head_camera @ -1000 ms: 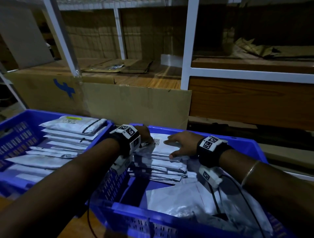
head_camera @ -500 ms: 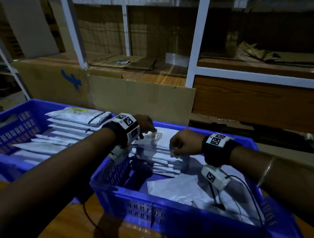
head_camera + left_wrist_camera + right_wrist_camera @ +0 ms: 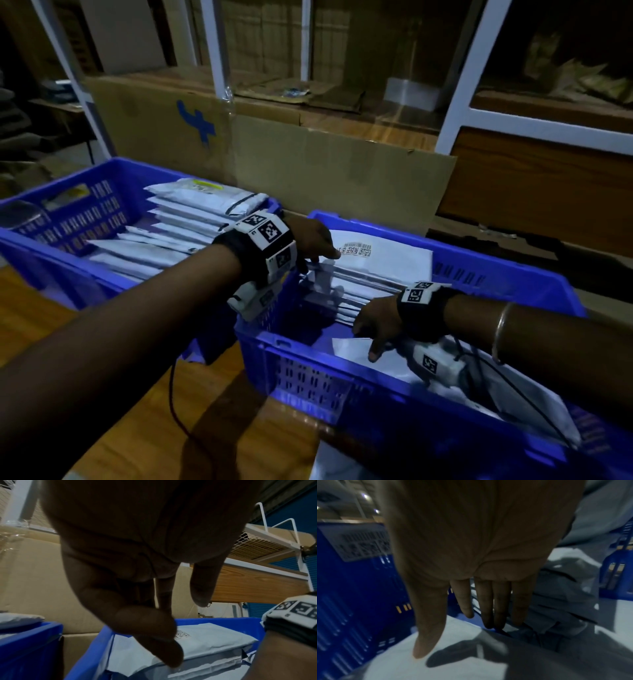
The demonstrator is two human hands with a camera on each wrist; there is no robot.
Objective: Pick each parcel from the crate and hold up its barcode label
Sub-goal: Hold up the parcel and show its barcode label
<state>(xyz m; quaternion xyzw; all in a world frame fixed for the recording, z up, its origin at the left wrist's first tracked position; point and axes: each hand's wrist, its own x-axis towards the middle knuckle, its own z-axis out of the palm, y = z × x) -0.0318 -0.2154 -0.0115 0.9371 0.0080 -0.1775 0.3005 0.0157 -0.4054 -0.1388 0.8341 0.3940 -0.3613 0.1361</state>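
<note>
We reach for the next parcel: our right hand (image 3: 375,327), fingers straight, descends on a loose parcel (image 3: 356,349) lower right (nothing gripped). Our left hand (image 3: 313,240) rests loose on the stacked parcels (image 3: 383,263); next, pinch an edge.

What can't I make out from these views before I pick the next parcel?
- Barcode label on the top white plastic parcel: digits too small in the head view; left hand covers part of it in the left wrist view.
- Lower parcels in that stack: only their edges show.
- Loose white parcel beneath the right hand: no label visible, right wrist view blurred.
- Right blue plastic crate: near corner cut off by the frame edge.
</note>
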